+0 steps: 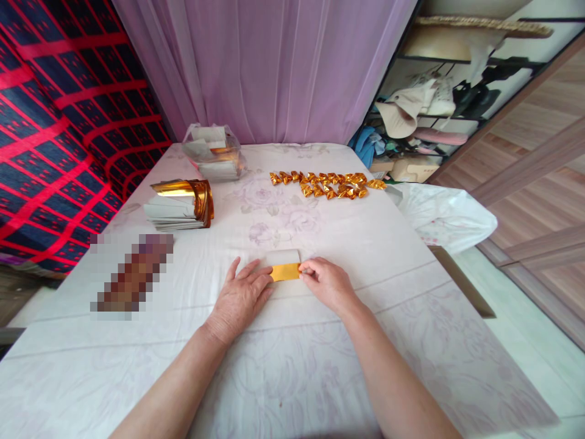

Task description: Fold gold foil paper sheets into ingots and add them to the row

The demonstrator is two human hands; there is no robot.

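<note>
My left hand point(240, 296) lies flat on the bench point(320, 366), fingers spread and pressing down on the left end of a small piece of gold paper point(285, 272). My right hand point(326, 283) pinches the right end of it between thumb and fingers. The paper sits near me, in the middle of the bench, with a white part folded up behind the gold part. I think it is very light and thin, so it could bend, crease or tear if I pull hard. It looks shiny and maybe slippery, so holding it by the ends and edges seems best. Far off on the right is a row of little folded gold shapes point(326, 185). On the left is a stack of gold sheets point(180, 204), and behind that a clear bag point(212, 152).
</note>
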